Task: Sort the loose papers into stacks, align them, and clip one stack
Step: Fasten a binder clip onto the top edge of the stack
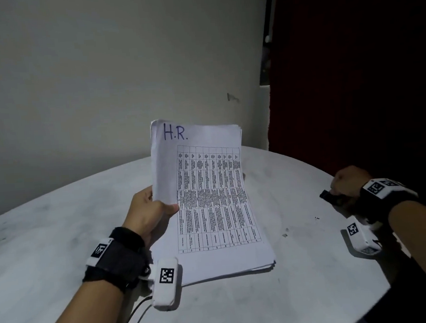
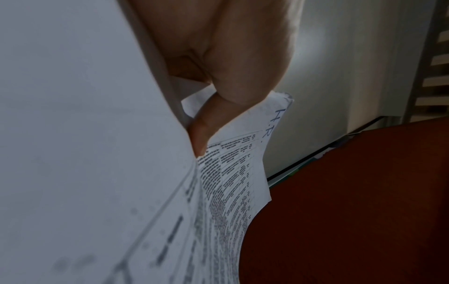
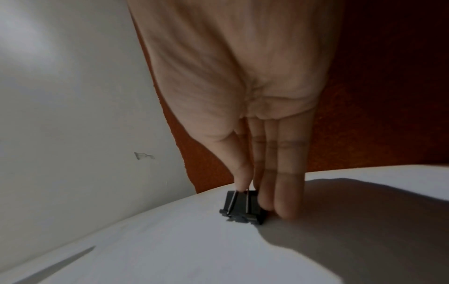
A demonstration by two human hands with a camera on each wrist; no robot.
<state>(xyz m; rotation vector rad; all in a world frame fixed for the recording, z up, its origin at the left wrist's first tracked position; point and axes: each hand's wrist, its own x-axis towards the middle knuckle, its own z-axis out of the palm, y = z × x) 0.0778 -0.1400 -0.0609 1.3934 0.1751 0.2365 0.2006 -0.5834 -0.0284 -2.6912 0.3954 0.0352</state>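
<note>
Marbled grey-white stone makes up the round table [image 1: 306, 294] under my forearms, and on its near side I see black wrist straps with white tagged camera modules on both arms. My left hand [image 1: 149, 212] comes up from the near left and pinches a stack of white printed papers [image 1: 210, 199] along its left edge, thumb on the front sheet and the other fingers curled behind. In the left wrist view my thumb [image 2: 201, 132] presses onto the printed page. I can see the stack's near end resting on the table while its far end lifts up toward the wall, so the sheets stand tilted; the top sheet carries a printed grid of small text and the handwritten letters "H.R." [image 1: 175, 133] at its far end. The sheet edges look slightly staggered at the near right corner.

Off to the right, well apart from the papers, my right hand [image 1: 348, 180] sits at the table's far right rim, its fingertips pinching a small black binder clip [image 3: 243, 207] that rests on the tabletop. Beyond the table stand a plain pale wall [image 1: 97, 68] and, to the right, a dark red curtain [image 1: 353, 74].
</note>
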